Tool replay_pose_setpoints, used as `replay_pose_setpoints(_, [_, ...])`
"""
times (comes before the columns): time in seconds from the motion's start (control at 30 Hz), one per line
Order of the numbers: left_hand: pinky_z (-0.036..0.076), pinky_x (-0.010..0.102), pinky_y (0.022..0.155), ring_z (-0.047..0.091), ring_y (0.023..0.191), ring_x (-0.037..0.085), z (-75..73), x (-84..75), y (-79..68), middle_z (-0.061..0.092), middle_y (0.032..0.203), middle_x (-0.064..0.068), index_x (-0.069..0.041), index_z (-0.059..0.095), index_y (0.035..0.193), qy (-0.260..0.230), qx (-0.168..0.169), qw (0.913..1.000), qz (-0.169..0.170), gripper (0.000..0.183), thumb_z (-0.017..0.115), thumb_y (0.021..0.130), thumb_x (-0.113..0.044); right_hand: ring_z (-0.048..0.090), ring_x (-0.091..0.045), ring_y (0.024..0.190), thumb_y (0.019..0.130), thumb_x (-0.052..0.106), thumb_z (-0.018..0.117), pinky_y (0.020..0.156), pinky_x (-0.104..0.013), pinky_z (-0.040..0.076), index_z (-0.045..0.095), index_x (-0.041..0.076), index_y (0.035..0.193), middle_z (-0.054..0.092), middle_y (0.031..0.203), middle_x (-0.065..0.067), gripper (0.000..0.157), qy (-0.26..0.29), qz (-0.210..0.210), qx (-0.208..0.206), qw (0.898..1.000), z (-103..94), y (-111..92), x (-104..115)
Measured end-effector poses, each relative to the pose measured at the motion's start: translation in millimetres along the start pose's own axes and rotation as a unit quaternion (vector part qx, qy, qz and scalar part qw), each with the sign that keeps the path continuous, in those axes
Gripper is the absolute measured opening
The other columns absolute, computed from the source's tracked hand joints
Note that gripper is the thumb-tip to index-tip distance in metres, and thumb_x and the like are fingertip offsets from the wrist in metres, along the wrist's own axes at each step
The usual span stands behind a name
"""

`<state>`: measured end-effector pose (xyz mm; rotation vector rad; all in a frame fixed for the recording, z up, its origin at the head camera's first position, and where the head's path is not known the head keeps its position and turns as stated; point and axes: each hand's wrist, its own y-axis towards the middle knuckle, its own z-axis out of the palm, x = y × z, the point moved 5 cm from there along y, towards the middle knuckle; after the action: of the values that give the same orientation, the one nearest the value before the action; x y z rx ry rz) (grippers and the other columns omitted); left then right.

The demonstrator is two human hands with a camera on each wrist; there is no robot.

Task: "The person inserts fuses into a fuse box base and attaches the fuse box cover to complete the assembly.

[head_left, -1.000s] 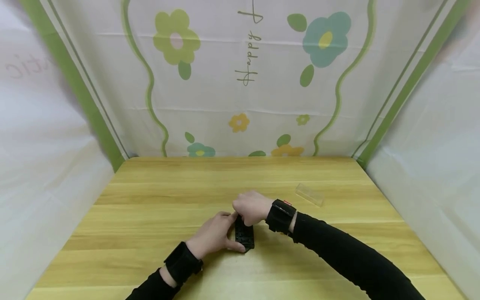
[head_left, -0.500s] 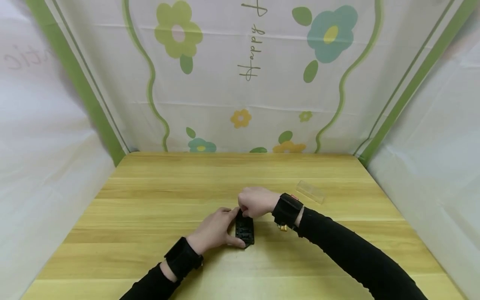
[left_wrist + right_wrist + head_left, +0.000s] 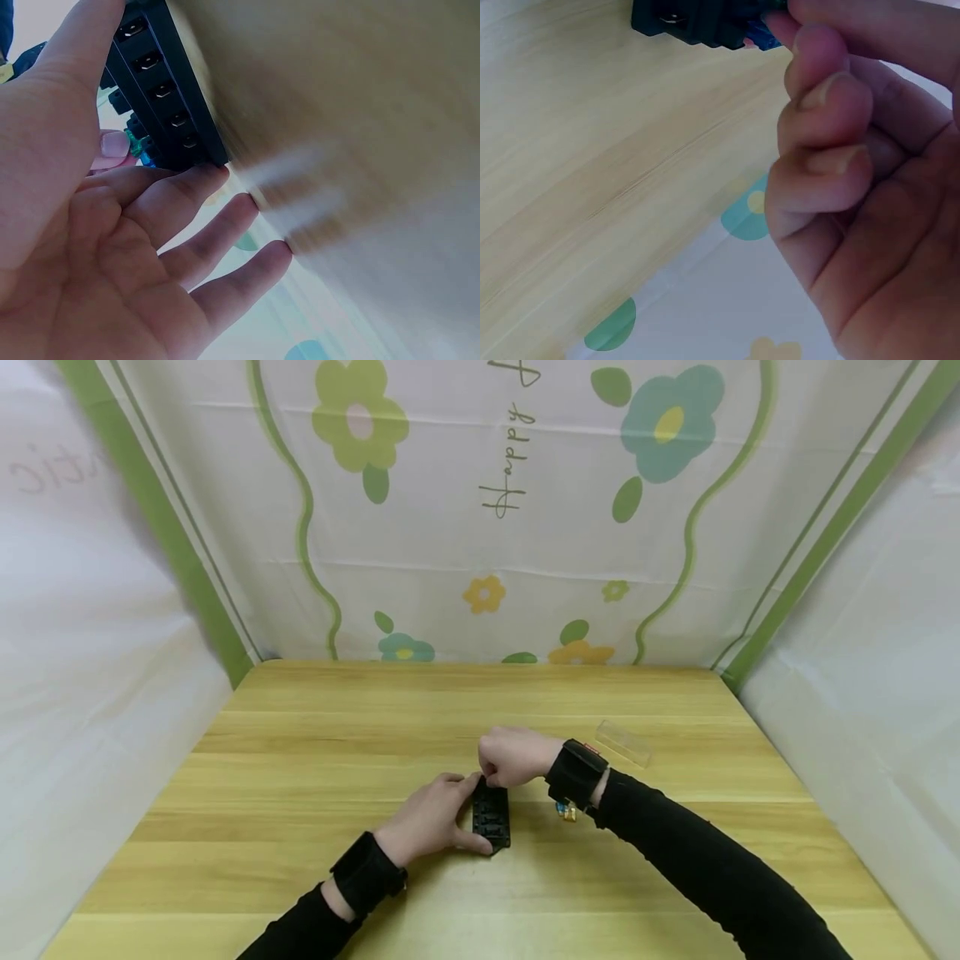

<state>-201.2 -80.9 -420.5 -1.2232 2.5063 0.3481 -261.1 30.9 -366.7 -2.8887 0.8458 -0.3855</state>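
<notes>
A black fuse block (image 3: 492, 820) with a row of slots lies on the table; metal terminals line its side in the left wrist view. My left hand (image 3: 429, 823) grips it endwise, thumb at the near end and index finger at the far end, other fingers stretched out past it. At the far end, my right hand (image 3: 517, 757) pinches with thumb and index finger, the other fingers curled into the palm. Right at those fingertips show a small translucent blue fuse (image 3: 762, 34) and a green fuse (image 3: 134, 144); I cannot tell which one is pinched.
A clear plastic cover (image 3: 624, 743) lies beyond the right wrist. Small blue and gold pieces (image 3: 567, 811) sit on the wooden table (image 3: 300, 760) beneath that wrist, partly hidden. A white flowered cloth (image 3: 442, 543) hangs behind the table's far edge.
My right hand has shifted slightly right and away along the block, uncovering more of its slots. The small coloured pieces have come into sight under the right wrist. The left hand keeps its hold.
</notes>
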Motion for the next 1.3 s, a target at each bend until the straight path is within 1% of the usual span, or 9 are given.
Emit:
replay_pose_setpoints(0.27, [0.044, 0.037, 0.090, 0.052, 0.113, 0.027, -0.5, 0.6, 0.8, 0.056, 0.122, 0.015, -0.008, 0.040, 0.145, 0.001, -0.003, 1.0000, 0.003, 0.101, 0.071, 0.068, -0.066, 0.025, -0.005, 0.048, 0.085, 0.010, 0.067, 0.046, -0.020, 0.021, 0.050, 0.020, 0.053, 0.029, 0.049, 0.011, 0.038, -0.007, 0.011, 0.006, 1.000, 0.9, 2.4, 1.2])
replay_pose_setpoints(0.43, [0.045, 0.035, 0.087, 0.054, 0.109, 0.025, 0.4, 0.9, 1.3, 0.059, 0.117, 0.012, -0.009, 0.044, 0.142, 0.006, -0.008, 0.9999, 0.006, 0.099, 0.071, 0.067, -0.067, 0.017, -0.007, 0.050, 0.081, 0.005, 0.065, 0.046, -0.021, 0.015, 0.038, 0.019, 0.050, 0.019, 0.051, 0.010, 0.043, -0.009, 0.014, -0.007, 1.000, 4.2, 5.1, 0.8])
replay_pose_setpoints(0.57, [0.045, 0.035, 0.087, 0.054, 0.110, 0.025, 1.2, 1.3, 1.2, 0.059, 0.117, 0.012, -0.009, 0.045, 0.141, 0.004, -0.008, 0.9999, 0.006, 0.097, 0.071, 0.067, -0.067, 0.014, -0.009, 0.051, 0.078, 0.003, 0.062, 0.047, -0.022, 0.014, 0.036, 0.020, 0.050, 0.017, 0.052, 0.009, 0.042, -0.002, 0.014, -0.018, 1.000, 6.1, 5.9, -0.6])
replay_pose_setpoints(0.73, [0.044, 0.037, 0.089, 0.053, 0.113, 0.027, 0.8, 1.6, 0.0, 0.057, 0.120, 0.014, -0.008, 0.042, 0.143, 0.001, -0.008, 1.0000, 0.001, 0.099, 0.072, 0.068, -0.065, 0.028, -0.006, 0.049, 0.082, 0.007, 0.066, 0.047, -0.019, 0.023, 0.056, 0.018, 0.055, 0.034, 0.051, 0.013, 0.031, 0.015, 0.010, -0.033, 0.999, 7.7, 2.5, -2.8])
replay_pose_setpoints(0.83, [0.044, 0.038, 0.090, 0.052, 0.114, 0.028, 0.1, 0.7, -1.0, 0.056, 0.123, 0.015, -0.007, 0.041, 0.145, -0.004, -0.004, 1.0000, -0.004, 0.101, 0.072, 0.068, -0.065, 0.043, -0.003, 0.053, 0.084, 0.012, 0.068, 0.052, -0.017, 0.035, 0.069, 0.017, 0.067, 0.051, 0.059, 0.015, 0.018, 0.025, 0.003, -0.047, 0.999, 7.3, -2.9, -3.9])
replay_pose_setpoints(0.9, [0.043, 0.038, 0.091, 0.051, 0.115, 0.028, -0.1, 0.2, -1.1, 0.055, 0.124, 0.016, -0.006, 0.040, 0.145, -0.005, -0.002, 1.0000, -0.008, 0.102, 0.072, 0.068, -0.065, 0.048, -0.002, 0.057, 0.085, 0.013, 0.068, 0.055, -0.017, 0.039, 0.070, 0.017, 0.073, 0.055, 0.064, 0.015, 0.014, 0.036, 0.003, -0.059, 0.998, 5.0, -7.7, -4.3])
replay_pose_setpoints(1.03, [0.042, 0.040, 0.092, 0.050, 0.117, 0.030, -0.4, 0.3, -0.9, 0.053, 0.127, 0.018, -0.004, 0.039, 0.145, -0.005, 0.002, 0.9998, -0.018, 0.105, 0.072, 0.067, -0.066, 0.052, -0.003, 0.062, 0.089, 0.017, 0.066, 0.058, -0.019, 0.043, 0.071, 0.017, 0.082, 0.057, 0.072, 0.014, 0.008, 0.055, 0.011, -0.086, 0.995, -2.1, -18.1, -6.0])
replay_pose_setpoints(1.17, [0.042, 0.041, 0.092, 0.049, 0.117, 0.030, -0.6, 0.8, -0.3, 0.053, 0.127, 0.019, -0.004, 0.039, 0.145, -0.007, 0.001, 0.9997, -0.024, 0.106, 0.073, 0.066, -0.065, 0.049, -0.005, 0.057, 0.092, 0.020, 0.062, 0.054, -0.021, 0.041, 0.072, 0.014, 0.088, 0.055, 0.070, 0.012, 0.013, 0.071, 0.019, -0.106, 0.992, -9.8, -28.0, -10.3])
replay_pose_setpoints(1.3, [0.042, 0.039, 0.092, 0.049, 0.118, 0.029, -0.2, 0.4, 1.0, 0.053, 0.126, 0.017, -0.004, 0.040, 0.145, -0.002, 0.003, 0.9997, -0.024, 0.105, 0.072, 0.067, -0.066, 0.045, -0.005, 0.053, 0.094, 0.020, 0.060, 0.052, -0.022, 0.039, 0.071, 0.016, 0.089, 0.054, 0.068, 0.011, 0.013, 0.081, 0.029, -0.133, 0.987, -16.4, -38.9, -16.5])
